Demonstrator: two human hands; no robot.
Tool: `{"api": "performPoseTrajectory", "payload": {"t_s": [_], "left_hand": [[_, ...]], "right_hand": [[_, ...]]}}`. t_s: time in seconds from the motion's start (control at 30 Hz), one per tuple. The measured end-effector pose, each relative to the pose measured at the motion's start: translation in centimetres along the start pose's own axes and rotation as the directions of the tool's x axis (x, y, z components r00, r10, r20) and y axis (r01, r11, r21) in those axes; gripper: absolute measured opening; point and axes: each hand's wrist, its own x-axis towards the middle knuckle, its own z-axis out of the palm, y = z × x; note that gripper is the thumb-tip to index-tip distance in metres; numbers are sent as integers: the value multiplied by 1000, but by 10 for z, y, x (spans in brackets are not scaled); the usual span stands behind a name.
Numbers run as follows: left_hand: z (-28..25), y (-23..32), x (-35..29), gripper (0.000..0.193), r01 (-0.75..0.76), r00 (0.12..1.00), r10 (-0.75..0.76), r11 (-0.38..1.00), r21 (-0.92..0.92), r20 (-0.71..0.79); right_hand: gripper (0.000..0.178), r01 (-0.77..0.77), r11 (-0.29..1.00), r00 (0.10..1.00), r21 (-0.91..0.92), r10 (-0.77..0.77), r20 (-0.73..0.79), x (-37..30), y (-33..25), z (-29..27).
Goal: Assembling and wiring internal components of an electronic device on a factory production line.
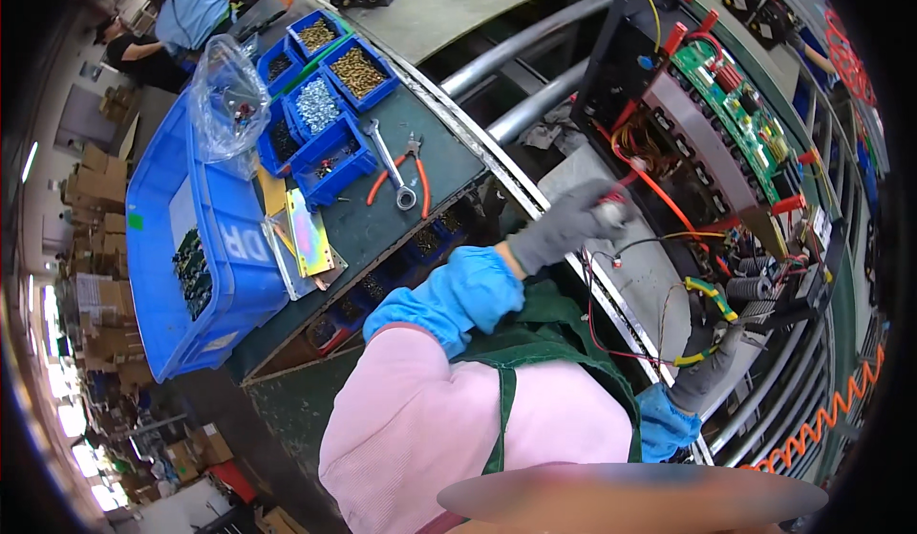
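Observation:
My left hand (564, 224), in a grey glove, is closed around a small round red-and-silver part (609, 212). Thin dark and red wires hang below it. To its right stands an opened electrical unit (683, 142) with a black casing, a green circuit board (731, 104), and red and orange wiring. My right hand (705, 376), gloved likewise, is at the unit's near end, its fingers closed at a yellow-green wire (709, 297); they are partly hidden by the wire. Beside those fingers are grey coils (750, 288).
On the bench to the left stand blue bins of screws (355, 73), a combination wrench (390, 166), orange-handled pliers (406, 173) and shiny metal plates (308, 233). A large blue crate (220, 257) is farther left. Metal rollers (535, 104) run under the unit. A co-worker (196, 9) stands far back.

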Motion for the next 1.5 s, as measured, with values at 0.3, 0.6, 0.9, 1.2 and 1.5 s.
{"api": "performPoseTrajectory", "payload": {"t_s": [0.3, 0.6, 0.9, 1.2, 1.5], "left_hand": [[-116, 95, -64, 42, -243, 847, 65, 930, -275, -528], [-49, 63, -32, 12, -66, 944, 235, 822, 566, -231], [47, -6, 18, 33, 215, 956, -122, 909, -357, 266], [44, -7, 11, 46, 264, 951, -243, 959, -98, 190], [72, -3, 6, 37, 390, 756, -460, 888, 244, 465]], "right_hand": [[41, -106, 994, 992, -33, 108, 63, 16, 10, 42], [76, -288, 849, 905, -444, 393, 164, 12, -3, 120], [65, -311, 831, 848, -461, 462, 261, 1, 13, 100], [67, -61, 895, 983, -442, 130, 128, 8, 22, 38], [36, -343, 926, 918, 158, 294, 268, 2, 23, 40]]}}
